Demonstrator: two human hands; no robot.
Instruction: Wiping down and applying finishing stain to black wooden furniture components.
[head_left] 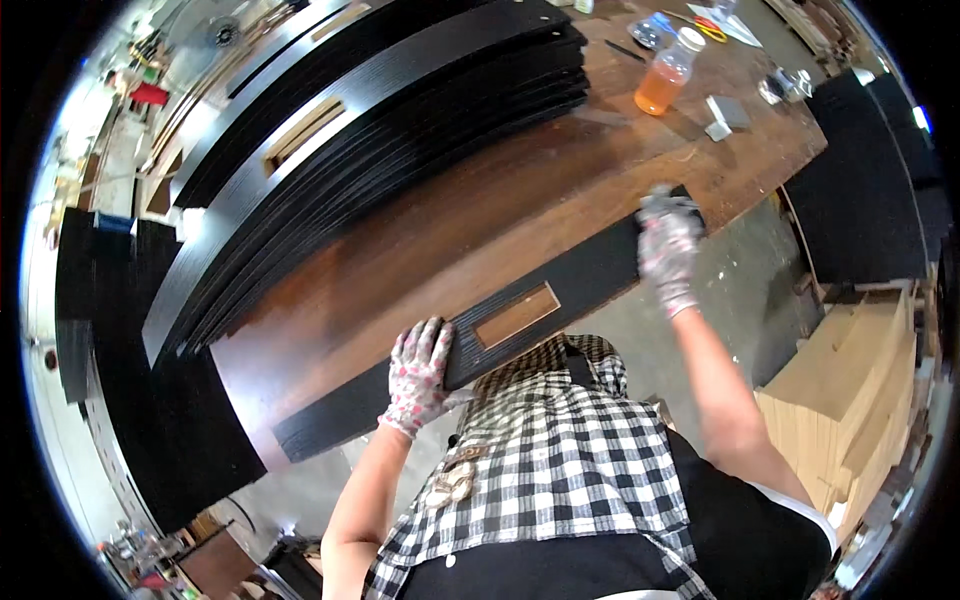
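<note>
A long black board (590,265) with a rectangular cutout lies along the near edge of the brown table (400,250). My left hand (418,375), in a white glove with pink spots, rests flat on it left of the cutout, fingers stretched out. Over the board's right end is my right hand (668,245), in a matching glove and blurred by motion. Its fingers are bent down around something greyish, mostly hidden under them; what it is I cannot make out.
Stacked black boards (440,95) fill the table's far left. A bottle of orange liquid (665,75), a grey block (728,115) and scissors (710,28) lie at the far right. Black panels (865,180) and pale wooden boards (840,370) stand off the right side.
</note>
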